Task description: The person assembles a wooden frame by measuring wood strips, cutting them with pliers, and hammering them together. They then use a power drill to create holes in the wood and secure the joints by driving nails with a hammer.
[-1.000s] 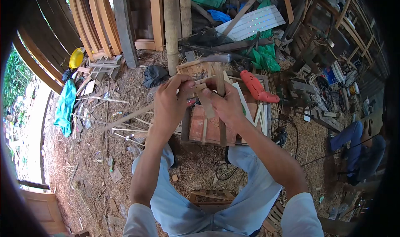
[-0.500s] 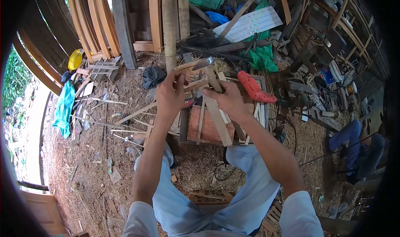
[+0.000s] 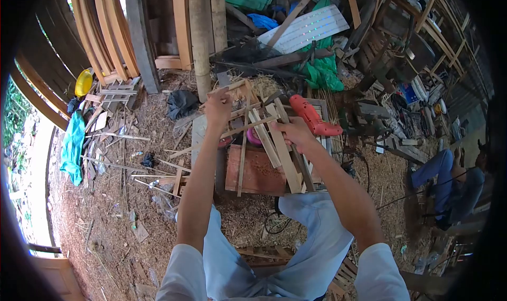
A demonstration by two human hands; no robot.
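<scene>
Over the low work table, my left hand (image 3: 217, 109) is raised with its fingers drawn together near the corner of a light wooden frame (image 3: 237, 84); what they pinch is too small to make out. My right hand (image 3: 297, 133) is closed on the end of a thin wooden strip (image 3: 245, 127) that slants down to the left. Several wooden slats (image 3: 282, 153) lie beneath and beside it. A reddish board (image 3: 254, 171) rests under the pieces. Just beyond my right hand lies a red power tool (image 3: 311, 116).
A black plastic bag (image 3: 182, 104) and scattered sticks lie left of the table. Shavings cover the ground. At the far right, a person (image 3: 465, 187) sits near a cable. Green plastic (image 3: 323, 73) and a perforated white panel (image 3: 306, 30) are beyond the table.
The hammer has left my right hand, which has moved slightly right and down and now grips a thin strip. My left hand has shifted slightly. The view has turned a little.
</scene>
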